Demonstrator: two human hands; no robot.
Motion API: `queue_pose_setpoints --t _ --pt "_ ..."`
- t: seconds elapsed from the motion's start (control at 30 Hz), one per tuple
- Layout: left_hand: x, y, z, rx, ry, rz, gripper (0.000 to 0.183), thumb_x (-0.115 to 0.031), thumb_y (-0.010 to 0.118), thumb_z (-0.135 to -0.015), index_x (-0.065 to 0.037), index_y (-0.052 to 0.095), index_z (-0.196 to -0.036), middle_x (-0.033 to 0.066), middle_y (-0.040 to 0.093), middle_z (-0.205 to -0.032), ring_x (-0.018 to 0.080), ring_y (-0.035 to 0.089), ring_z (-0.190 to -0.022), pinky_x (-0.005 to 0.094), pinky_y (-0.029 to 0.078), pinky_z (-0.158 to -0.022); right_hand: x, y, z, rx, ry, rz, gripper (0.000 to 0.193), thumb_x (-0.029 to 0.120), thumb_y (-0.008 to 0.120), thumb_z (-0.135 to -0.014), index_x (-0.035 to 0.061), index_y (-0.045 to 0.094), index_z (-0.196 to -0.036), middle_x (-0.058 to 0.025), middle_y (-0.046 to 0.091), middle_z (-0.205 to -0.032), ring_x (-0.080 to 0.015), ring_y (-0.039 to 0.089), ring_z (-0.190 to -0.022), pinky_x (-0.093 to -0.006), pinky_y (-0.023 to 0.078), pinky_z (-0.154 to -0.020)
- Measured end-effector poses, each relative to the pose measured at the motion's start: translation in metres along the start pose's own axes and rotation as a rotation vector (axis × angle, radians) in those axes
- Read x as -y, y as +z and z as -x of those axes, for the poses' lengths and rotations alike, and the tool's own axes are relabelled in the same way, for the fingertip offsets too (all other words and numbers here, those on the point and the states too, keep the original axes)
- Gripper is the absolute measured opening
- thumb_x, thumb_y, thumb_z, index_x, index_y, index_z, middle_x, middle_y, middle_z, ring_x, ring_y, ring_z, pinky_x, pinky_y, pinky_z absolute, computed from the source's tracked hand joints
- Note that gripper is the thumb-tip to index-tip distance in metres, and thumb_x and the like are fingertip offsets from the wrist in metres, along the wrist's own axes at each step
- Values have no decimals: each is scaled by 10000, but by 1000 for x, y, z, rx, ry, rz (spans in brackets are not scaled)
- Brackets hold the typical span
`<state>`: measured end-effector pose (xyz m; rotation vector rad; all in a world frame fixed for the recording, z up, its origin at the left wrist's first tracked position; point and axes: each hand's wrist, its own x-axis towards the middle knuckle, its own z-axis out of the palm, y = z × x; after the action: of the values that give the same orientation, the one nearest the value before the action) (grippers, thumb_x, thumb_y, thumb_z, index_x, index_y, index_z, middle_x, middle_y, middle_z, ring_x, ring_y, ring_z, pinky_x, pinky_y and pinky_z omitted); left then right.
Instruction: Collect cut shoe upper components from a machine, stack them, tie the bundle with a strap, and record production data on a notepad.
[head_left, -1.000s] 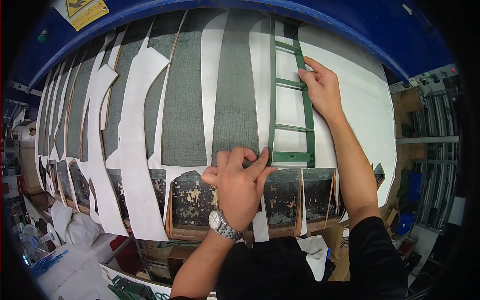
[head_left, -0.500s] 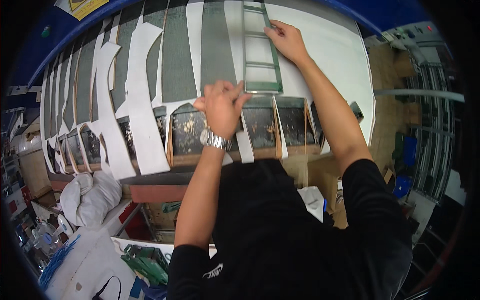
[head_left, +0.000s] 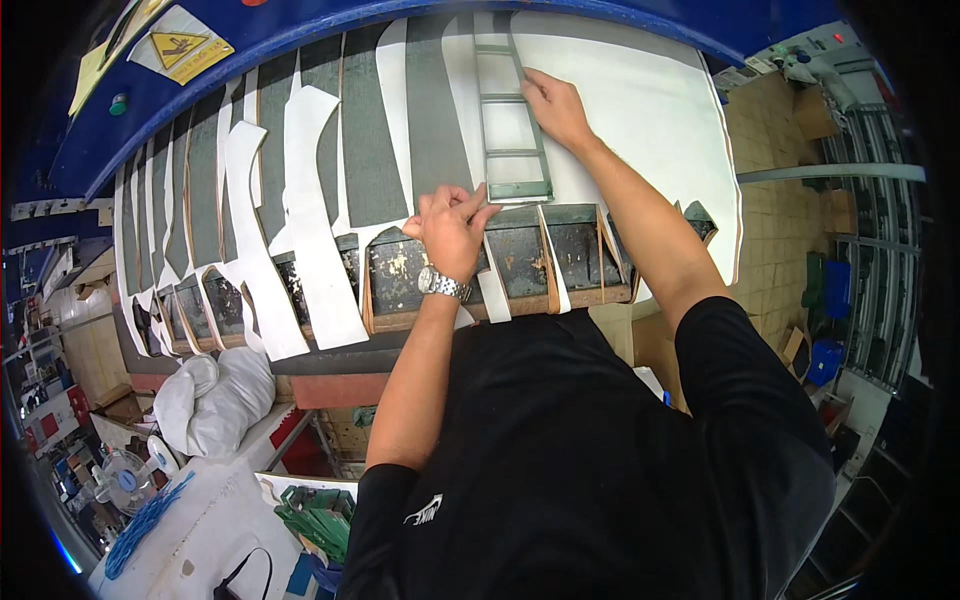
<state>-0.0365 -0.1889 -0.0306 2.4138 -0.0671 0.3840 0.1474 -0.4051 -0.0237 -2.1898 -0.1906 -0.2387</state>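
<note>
A long, narrow green cutting die [head_left: 521, 190] with crossbars lies on the white sheet material [head_left: 640, 120]. At its near left corner, my left hand [head_left: 452, 232], wearing a metal watch, has its thumb and fingertips closed against the frame. My right hand [head_left: 560, 110] grips the die's right edge farther up, fingers bent over the rail. Left of the die, the sheet is cut into long gaps and strips, with the dark green bed [head_left: 372, 150] showing between. Two loose white strips [head_left: 318, 220] lie across the near edge.
A blue machine beam [head_left: 400, 12] with a yellow warning label [head_left: 180, 50] crosses the far side. The bed's worn black front edge [head_left: 400, 270] is near me. A white bag [head_left: 215, 400] and green dies [head_left: 315, 520] sit lower left; metal racks [head_left: 880, 230] stand right.
The view has shifted, showing more of the blue beam. Both hands stay at the die, the left one closer around its near corner.
</note>
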Motion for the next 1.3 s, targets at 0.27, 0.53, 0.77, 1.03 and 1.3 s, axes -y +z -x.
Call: queue_pose_setpoints --t 0.27,0.53,0.77,1.03,1.3 --pt "-16 -13 -6 68 -20 -42 362 -338 892 -790 -239 855 -1136 -45 638 -949 200 549 -954 453 301 -882 2 -8 0 4 46 32 408 279 632 -1012 -3 713 -1296 -229 736 -870 -330 735 -781 -401 561 -746" --pt "-12 -66 42 144 75 -52 409 -322 909 -780 -162 799 -1140 19 649 -1025 260 578 -1022 440 381 -901 40 -63 52 1 -11 101 470 341 688 -1021 -13 696 -1330 -181 769 -922 -289 722 -723 -382 579 -734" --pt "7 -99 116 250 109 -130 490 -256 942 -701 -134 744 -1132 74 629 -1052 322 585 -1040 464 456 -905 116 -118 91 -160 -41 -30 330 311 682 -1037 4 744 -1143 -138 763 -864 -218 725 -723 -364 576 -709" --pt "22 -80 90 212 147 -263 457 -272 935 -722 -161 710 -1105 79 605 -1013 337 576 -1001 480 440 -884 174 -118 65 -202 -79 -110 370 302 602 -1088 -16 715 -937 -58 715 -712 -124 674 -604 -303 532 -589" --pt "16 -81 74 242 106 -269 420 -262 931 -732 -177 730 -1091 81 643 -1016 335 591 -1045 484 429 -901 102 -109 168 12 -36 238 379 344 615 -1079 21 715 -909 -115 694 -694 -252 681 -620 -393 527 -623"
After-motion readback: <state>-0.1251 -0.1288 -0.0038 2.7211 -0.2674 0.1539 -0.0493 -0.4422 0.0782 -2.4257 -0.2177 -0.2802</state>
